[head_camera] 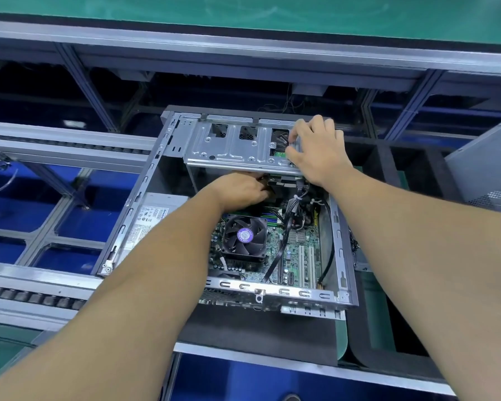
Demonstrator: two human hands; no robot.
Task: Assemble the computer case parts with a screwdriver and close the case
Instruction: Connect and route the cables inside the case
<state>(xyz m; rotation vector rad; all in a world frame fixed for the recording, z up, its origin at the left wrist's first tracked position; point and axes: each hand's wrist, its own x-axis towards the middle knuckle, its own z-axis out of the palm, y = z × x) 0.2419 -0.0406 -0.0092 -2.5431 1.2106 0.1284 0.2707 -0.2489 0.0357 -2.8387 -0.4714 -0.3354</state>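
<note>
1. Head view: the open computer case (229, 287) lies on its side on a dark mat (258, 334) on the desk (301, 369), side panel off, motherboard (295, 256) and CPU fan (245, 235) exposed.
2. The right hand (315, 149) rests on the right end of the metal drive cage (232, 146) at the case's far end, fingers (294, 136) curled over its edge, gripping it.
3. The left hand (240, 191) reaches under the cage, its fingers pinching something dark (a connector or cable end, too hidden to tell).
4. A grey power supply (151, 221) sits along the left wall; a grey panel (486, 169) stands at the right edge.
</note>
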